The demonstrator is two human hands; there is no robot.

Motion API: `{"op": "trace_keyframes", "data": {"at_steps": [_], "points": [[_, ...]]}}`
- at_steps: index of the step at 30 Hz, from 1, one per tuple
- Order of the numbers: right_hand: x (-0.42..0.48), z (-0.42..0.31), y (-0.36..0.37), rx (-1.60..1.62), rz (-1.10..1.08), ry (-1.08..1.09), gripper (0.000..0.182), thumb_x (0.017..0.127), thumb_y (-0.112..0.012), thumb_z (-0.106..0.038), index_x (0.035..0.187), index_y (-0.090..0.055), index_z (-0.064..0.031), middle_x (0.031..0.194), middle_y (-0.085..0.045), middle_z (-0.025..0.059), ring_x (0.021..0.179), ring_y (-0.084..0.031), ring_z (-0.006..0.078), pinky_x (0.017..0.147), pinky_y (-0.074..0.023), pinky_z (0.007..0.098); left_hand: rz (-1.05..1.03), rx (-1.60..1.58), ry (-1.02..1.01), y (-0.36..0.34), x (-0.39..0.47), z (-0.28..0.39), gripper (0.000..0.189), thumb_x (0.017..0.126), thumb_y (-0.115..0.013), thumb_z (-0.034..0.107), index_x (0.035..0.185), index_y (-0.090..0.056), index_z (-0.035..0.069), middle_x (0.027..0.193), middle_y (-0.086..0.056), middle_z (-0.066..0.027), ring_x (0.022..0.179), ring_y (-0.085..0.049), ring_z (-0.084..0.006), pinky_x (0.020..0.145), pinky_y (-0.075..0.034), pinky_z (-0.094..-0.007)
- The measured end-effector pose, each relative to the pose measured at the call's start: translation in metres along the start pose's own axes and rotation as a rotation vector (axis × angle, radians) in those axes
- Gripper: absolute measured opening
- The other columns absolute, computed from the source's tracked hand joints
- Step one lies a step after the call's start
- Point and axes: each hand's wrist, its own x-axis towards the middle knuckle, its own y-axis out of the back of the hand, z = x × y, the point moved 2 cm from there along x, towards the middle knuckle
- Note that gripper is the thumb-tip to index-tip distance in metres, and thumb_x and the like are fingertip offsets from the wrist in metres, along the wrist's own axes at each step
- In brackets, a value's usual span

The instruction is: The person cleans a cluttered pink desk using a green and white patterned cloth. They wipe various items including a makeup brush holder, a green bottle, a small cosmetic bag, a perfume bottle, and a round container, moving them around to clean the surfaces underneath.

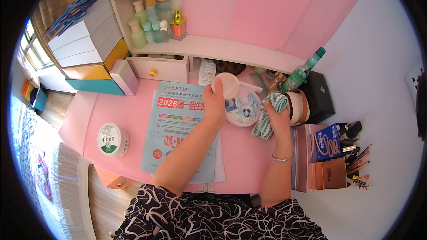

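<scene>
My left hand (215, 101) grips a small round pale container or lid (226, 86) with the thumb on its face. In my right hand (278, 120) is a folded green and white striped cloth (266, 128). Between the two hands a round, clear-rimmed container (243, 111) with a panda picture and blue-and-white contents rests on the pink desk. Under my left forearm lies a light blue printed flyer (180, 120) over white paper. A white remote control (207, 72) leans at the shelf opening behind my left hand.
A white lidded jar (112, 139) stands at the left. Behind are a drawer (160, 68) and shelved cosmetic bottles (138, 33). Stacked boxes (90, 50) rise at back left. To the right stand a green bottle (302, 71), a black box (320, 96) and a brush holder (331, 173).
</scene>
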Motion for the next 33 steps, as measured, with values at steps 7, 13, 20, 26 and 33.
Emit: {"op": "trace_keyframes", "data": {"at_steps": [7,13,20,26,33], "points": [[0.012,0.03,-0.005,-0.282,0.023,0.051,0.033,0.076,-0.064,-0.02,0.096,-0.055,0.0041,0.088,-0.06,0.0106,0.082,-0.056,0.0192,0.073,-0.0435,0.0297,-0.189,0.015,0.149,0.001,0.013,0.001,0.039,0.086,-0.054,0.034,0.104,-0.049,-0.001,0.097,-0.057,-0.0079,0.089,-0.053,-0.0153,0.077,-0.044,-0.031],[0.011,0.03,-0.002,-0.27,-0.018,0.013,0.043,0.075,-0.063,-0.028,0.101,-0.054,0.005,0.094,-0.06,0.0204,0.089,-0.058,0.0317,0.078,-0.044,0.0368,-0.356,0.124,0.426,0.029,0.022,0.041,0.044,0.086,-0.053,0.034,0.115,-0.043,0.003,0.112,-0.052,-0.0101,0.101,-0.052,-0.0223,0.081,-0.044,-0.048],[0.012,0.033,-0.004,-0.343,-0.012,0.034,0.043,0.075,-0.062,-0.03,0.102,-0.054,0.0034,0.095,-0.059,0.02,0.09,-0.057,0.0334,0.078,-0.044,0.0382,-0.444,0.051,0.417,0.06,0.029,0.069,0.031,0.089,-0.048,0.029,0.11,-0.052,0.007,0.104,-0.058,-0.0075,0.093,-0.058,-0.0214,0.068,-0.051,-0.0468],[0.01,0.028,-0.001,-0.423,0.012,0.03,0.045,0.075,-0.061,-0.034,0.102,-0.054,0.0002,0.094,-0.06,0.0187,0.09,-0.058,0.0339,0.077,-0.0443,0.0389,-0.385,0.193,0.306,0.091,0.04,0.07,0.025,0.085,-0.056,0.025,0.1,-0.057,0.006,0.089,-0.06,-0.0028,0.079,-0.058,-0.0132,0.062,-0.051,-0.0314],[-0.005,-0.004,-0.004,-0.491,0.013,-0.003,0.044,0.075,-0.061,-0.039,0.096,-0.057,-0.0009,0.091,-0.062,0.0179,0.086,-0.058,0.0347,0.074,-0.0455,0.0401,-0.452,1.302,-0.263,0.104,0.036,0.079,0.021,0.078,-0.059,0.024,0.086,-0.062,0.005,0.083,-0.061,-0.0083,0.075,-0.059,-0.0202,0.066,-0.046,-0.0343]]}}
